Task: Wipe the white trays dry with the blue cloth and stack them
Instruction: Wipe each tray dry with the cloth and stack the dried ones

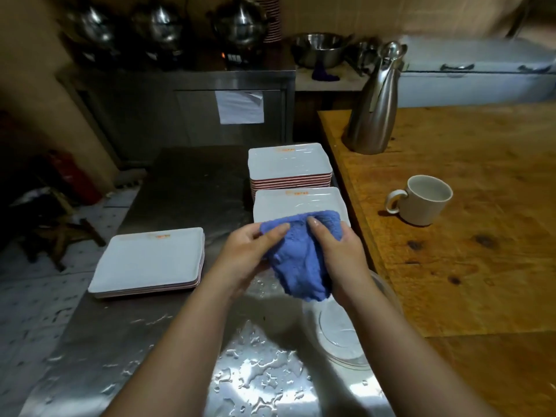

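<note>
A white rectangular tray [296, 203] is held up over the wet steel counter, its near half wrapped in the blue cloth [296, 260]. My left hand [249, 251] grips the tray's left edge through the cloth, thumb on top. My right hand [340, 251] grips the right side the same way. Behind the held tray stands a tall stack of white trays [288, 164]. A low stack of white trays [150, 260] lies to the left on the counter.
The steel counter [180, 356] is covered in water drops. A clear glass bowl [343, 335] sits under my right forearm. To the right on the wooden table [481, 266] stand a beige mug [424, 200] and a steel jug [376, 103].
</note>
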